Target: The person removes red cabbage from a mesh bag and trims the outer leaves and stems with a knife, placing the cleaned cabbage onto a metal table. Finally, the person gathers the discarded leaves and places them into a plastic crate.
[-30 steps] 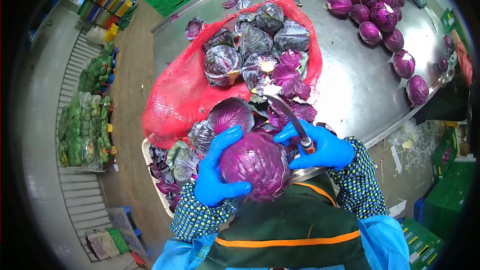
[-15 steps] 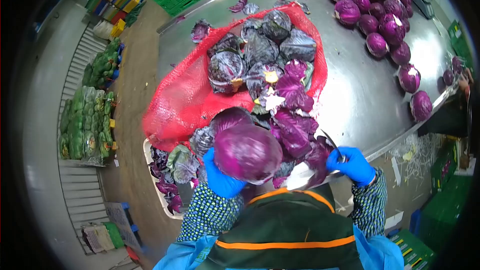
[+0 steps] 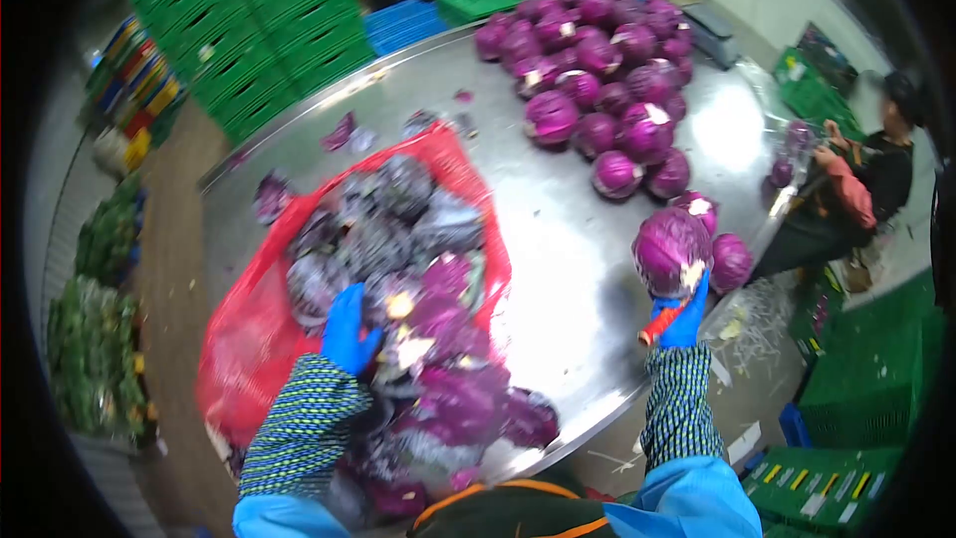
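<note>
Gloved in blue, with patterned sleeves, a worker stands at the near edge of a steel table [image 3: 568, 239]. The left hand [image 3: 349, 331] lies palm down among dark, untrimmed heads [image 3: 398, 209] in a red net sack [image 3: 249, 339] spread over the table's near-left part. Its fingers curl over one head, but whether they grip it cannot be told. Loose purple leaves [image 3: 468, 403] are heaped at the table's near edge, just beside the sack's mouth.

At the table's near-right edge, the right hand [image 3: 685, 314] is closed around a knife [image 3: 659, 326]. Only its red handle shows, sticking out below the fist. The same hand's fingertips press up against a trimmed cabbage [image 3: 669, 247], which sits above the glove at the table's rim and touches another head on its right. Whether the cabbage rests on the table or on the hand cannot be told.

A pile [image 3: 597, 80] of trimmed purple cabbages covers the table's far-right end. A second person [image 3: 876, 169] in dark clothes sits off the table's right side. Green crates [image 3: 269, 30] are stacked beyond the table's far-left edge, and bagged greens [image 3: 95, 339] lie on the floor left of the table.
</note>
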Motion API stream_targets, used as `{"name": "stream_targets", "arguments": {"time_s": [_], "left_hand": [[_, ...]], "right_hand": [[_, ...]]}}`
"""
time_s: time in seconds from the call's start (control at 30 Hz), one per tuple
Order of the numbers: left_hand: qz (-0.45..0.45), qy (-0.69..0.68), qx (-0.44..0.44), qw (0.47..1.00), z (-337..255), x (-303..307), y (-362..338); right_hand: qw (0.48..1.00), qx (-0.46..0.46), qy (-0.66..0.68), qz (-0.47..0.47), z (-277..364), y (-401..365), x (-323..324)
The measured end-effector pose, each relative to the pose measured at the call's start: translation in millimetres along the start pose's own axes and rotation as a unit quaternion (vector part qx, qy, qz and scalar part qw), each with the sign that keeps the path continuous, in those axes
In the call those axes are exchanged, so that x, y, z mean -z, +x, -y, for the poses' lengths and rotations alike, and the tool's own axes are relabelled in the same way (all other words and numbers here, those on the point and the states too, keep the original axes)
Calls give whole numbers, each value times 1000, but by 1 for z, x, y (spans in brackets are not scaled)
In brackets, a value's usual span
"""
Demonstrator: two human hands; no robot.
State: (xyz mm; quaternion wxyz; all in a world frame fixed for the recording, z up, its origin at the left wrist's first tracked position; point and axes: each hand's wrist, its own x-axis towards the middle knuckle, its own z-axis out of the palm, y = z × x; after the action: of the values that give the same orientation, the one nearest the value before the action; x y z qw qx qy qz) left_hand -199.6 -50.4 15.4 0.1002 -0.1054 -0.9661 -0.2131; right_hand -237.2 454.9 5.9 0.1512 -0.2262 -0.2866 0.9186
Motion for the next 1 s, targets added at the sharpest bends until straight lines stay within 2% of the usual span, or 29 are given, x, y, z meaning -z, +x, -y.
{"name": "stream_targets", "arguments": {"time_s": [0.03, 0.07, 0.1, 0.13, 0.17, 0.2, 0.23, 0.27, 0.3, 0.37, 0.4, 0.43, 0.47, 0.5, 0.57, 0.6, 0.63, 0.67, 0.73, 0.8, 0.93, 1.0], "left_hand": [[121, -45, 53, 990, 5, 7, 8], [206, -42, 50, 976, 13, -1, 18], [221, -37, 74, 972, 12, -7, 26], [235, -31, 100, 966, 9, -10, 32], [226, -55, 90, 968, 7, -12, 34], [216, -79, 83, 970, 6, -14, 34], [161, -109, 93, 977, -5, -16, 31], [161, -112, 95, 976, -7, -23, 32], [108, -142, 98, 979, -4, -31, 30], [16, -207, 94, 974, 10, -43, 25], [20, -229, 126, 965, 13, -43, 24], [32, -303, 224, 926, 0, -28, 26], [46, -417, 254, 872, 13, -29, 24], [12, -436, 248, 865, 14, -24, 16], [-50, -318, 134, 937, -21, 32, 5], [-42, -299, 133, 944, -43, 69, -3], [-50, -249, 96, 963, -60, 96, -16], [-31, -213, 117, 969, -82, 125, -30], [-33, -115, 93, 988, -114, 151, -61], [25, 7, 147, 989, -137, 147, -85], [89, 64, 256, 961, -104, 24, -144], [113, 72, 239, 962, -108, 37, -153]], "right_hand": [[1000, 11, -1, 29, 11, 40, 31], [997, 65, 32, 28, 24, 40, -3], [978, 16, 93, 186, 35, 81, 25], [929, -38, 147, 338, 47, 122, 55], [973, 45, 119, 192, 47, 117, 26], [987, 125, 89, 40, 46, 104, -14], [992, 96, 79, -19, 53, 99, -28], [992, 95, 75, -19, 51, 95, -39], [998, 59, -12, 29, 45, 92, -49], [976, -15, -173, 128, 16, 73, -71], [964, -91, -202, 145, -3, 51, -84], [949, -138, -244, 147, -22, 29, -97], [929, -186, -284, 150, -39, 6, -108], [913, -200, -320, 153, -51, -15, -116], [894, -201, -352, 190, -66, -53, -129], [888, -215, -352, 202, -72, -70, -133], [877, -204, -375, 219, -78, -88, -136], [866, -191, -397, 235, -83, -105, -137], [857, -209, -362, 302, -95, -142, -128], [822, -245, -401, 322, -107, -189, -128], [802, -234, -421, 354, -145, -240, -84], [756, -77, -478, 442, -147, -256, -65]]}}
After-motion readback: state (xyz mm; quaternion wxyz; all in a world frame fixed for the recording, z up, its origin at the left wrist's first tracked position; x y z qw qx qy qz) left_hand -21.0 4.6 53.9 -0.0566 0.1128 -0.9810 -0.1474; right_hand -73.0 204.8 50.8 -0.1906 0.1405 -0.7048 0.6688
